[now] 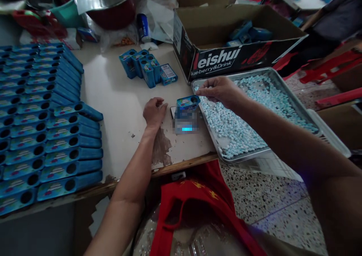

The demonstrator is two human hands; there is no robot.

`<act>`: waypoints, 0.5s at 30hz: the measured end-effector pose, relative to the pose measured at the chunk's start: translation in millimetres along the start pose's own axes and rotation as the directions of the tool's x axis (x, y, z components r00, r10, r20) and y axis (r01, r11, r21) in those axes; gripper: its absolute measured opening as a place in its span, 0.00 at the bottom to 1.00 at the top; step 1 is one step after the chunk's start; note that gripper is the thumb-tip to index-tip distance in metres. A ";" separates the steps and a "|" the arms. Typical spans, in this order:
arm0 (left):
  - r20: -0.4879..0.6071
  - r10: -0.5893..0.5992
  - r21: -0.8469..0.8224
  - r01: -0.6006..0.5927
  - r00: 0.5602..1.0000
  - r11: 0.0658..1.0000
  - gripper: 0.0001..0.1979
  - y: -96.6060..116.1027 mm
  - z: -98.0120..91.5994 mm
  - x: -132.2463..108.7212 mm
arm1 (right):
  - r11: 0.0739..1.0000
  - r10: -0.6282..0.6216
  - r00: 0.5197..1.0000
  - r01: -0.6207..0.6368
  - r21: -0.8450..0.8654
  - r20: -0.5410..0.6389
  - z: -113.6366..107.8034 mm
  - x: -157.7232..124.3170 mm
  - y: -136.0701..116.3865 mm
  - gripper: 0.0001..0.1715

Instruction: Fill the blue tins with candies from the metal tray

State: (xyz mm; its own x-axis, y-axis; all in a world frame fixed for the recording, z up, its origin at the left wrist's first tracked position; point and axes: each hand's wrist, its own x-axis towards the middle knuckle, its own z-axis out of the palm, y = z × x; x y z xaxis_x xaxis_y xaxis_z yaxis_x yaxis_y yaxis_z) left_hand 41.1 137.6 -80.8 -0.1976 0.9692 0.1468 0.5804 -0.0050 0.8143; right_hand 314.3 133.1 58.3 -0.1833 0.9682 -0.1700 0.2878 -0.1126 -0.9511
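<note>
A small blue box (187,102) with a dark round hole in its top stands near the table's front edge, above a pixelated patch with a bright blue glow. My right hand (217,90) is beside its right end, thumb and fingertips pinched close to the hole; whatever is between them is too small to make out. Under that arm lies a metal tray (226,158) spread with pale blue and white pellets (243,124). My left hand (154,112) rests on the table left of the box, loosely curled with thumb and fingers apart, holding nothing.
Rows of blue boxes (56,135) fill the table's left side. Several more boxes (147,67) are grouped farther back. A cardboard carton (220,62) with a few blue boxes inside stands behind the tray. A blue can (143,26) and plastic bags sit at the back.
</note>
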 end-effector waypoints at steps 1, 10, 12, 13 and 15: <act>-0.001 0.000 -0.003 0.000 1.000 1.000 0.10 -0.4 0.6 0.3 | 1.000 -0.002 1.000 0.002 -0.001 -0.001 3.6 0.7 -0.7 0.22; -0.087 -0.040 -0.269 0.015 0.995 0.963 0.05 5.2 -8.6 1.3 | 0.982 0.078 0.995 -0.066 0.175 -0.065 3.2 -2.6 1.8 0.18; -0.061 0.093 -0.306 -0.107 0.994 0.946 0.06 22.2 -14.4 -6.0 | 0.966 0.136 0.984 -0.106 0.236 -0.112 -6.5 -2.5 8.2 0.14; -0.010 0.203 -0.276 -0.197 0.979 0.941 0.12 33.8 -15.4 -10.9 | 0.955 0.176 0.976 -0.136 0.264 -0.131 -11.1 -1.0 12.3 0.13; 0.178 0.395 -0.160 -0.370 0.901 0.915 0.28 60.9 -12.9 -19.9 | 0.930 0.254 0.959 -0.207 0.305 -0.123 -18.2 4.3 21.1 0.12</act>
State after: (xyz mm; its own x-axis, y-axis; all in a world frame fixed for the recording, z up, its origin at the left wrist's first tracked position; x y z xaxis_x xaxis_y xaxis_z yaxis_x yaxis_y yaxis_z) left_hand 70.2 114.8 -26.9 0.1918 0.9152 0.3545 0.4783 -0.4026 0.7805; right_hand 336.7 139.0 42.2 0.0127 0.9277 -0.3731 0.0186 -0.3733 -0.9275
